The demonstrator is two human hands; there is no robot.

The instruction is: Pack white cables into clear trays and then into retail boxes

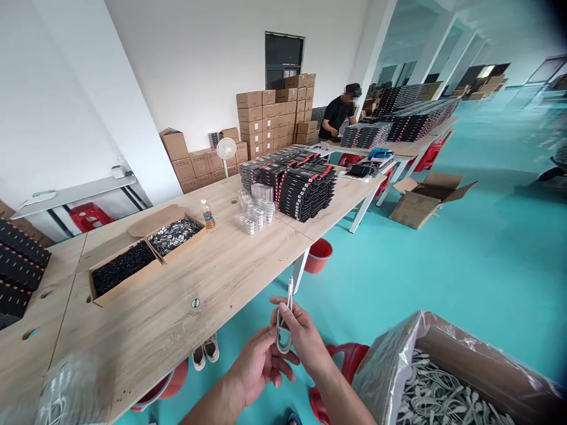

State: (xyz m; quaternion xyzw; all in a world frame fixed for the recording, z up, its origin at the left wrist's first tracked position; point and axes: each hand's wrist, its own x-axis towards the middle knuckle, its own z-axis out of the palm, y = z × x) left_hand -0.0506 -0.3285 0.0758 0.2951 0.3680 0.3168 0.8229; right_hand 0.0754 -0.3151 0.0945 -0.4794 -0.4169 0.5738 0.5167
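Note:
A coiled white-grey cable is held up in front of me, past the table's near edge, with its plug end pointing upward. My right hand pinches it between thumb and fingers. Thumb and forefinger of my left hand close on the coil's left side, while its other fingers are loosely curled. To the right, a large plastic-lined carton contains many similar loose cables.
On the wooden table are a box of small black parts, a box of black-and-white pieces, a bottle, clear plastic cases and stacked black boxes. A red stool stands below; a person works beyond.

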